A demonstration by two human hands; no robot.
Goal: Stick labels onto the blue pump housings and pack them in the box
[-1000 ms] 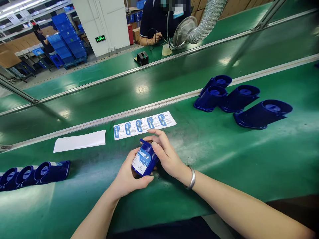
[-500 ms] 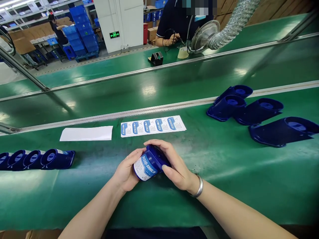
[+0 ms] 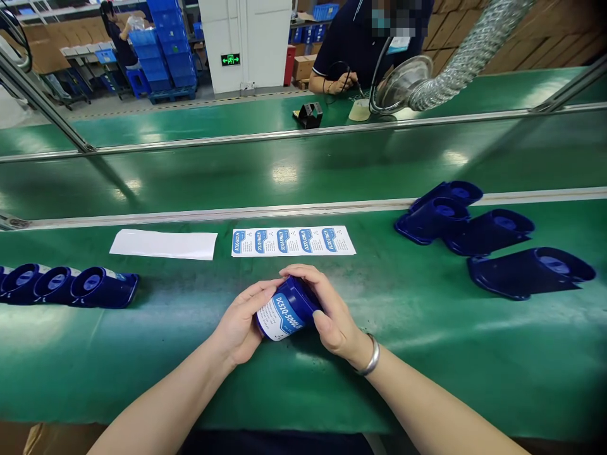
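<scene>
Between my two hands is a dark blue plastic housing, held tilted just above the green bench. A white and blue label printed "DC52Q-5000L" lies on its curved side, facing me. My left hand grips the housing's left end, fingers along the back. My right hand wraps its right end, with the thumb in front and the fingers over the top. Behind the hands lies a sheet of similar labels. To its left is a blank white sheet.
Several labelled blue housings stand in a row at the left. Several more housings sit at the right, without visible labels. Across the metal rail, a co-worker's hand is near a fume duct and a black stand.
My view has tilted slightly. The right thumb has shifted a little on the housing, and both hands still hold it in about the same place.
</scene>
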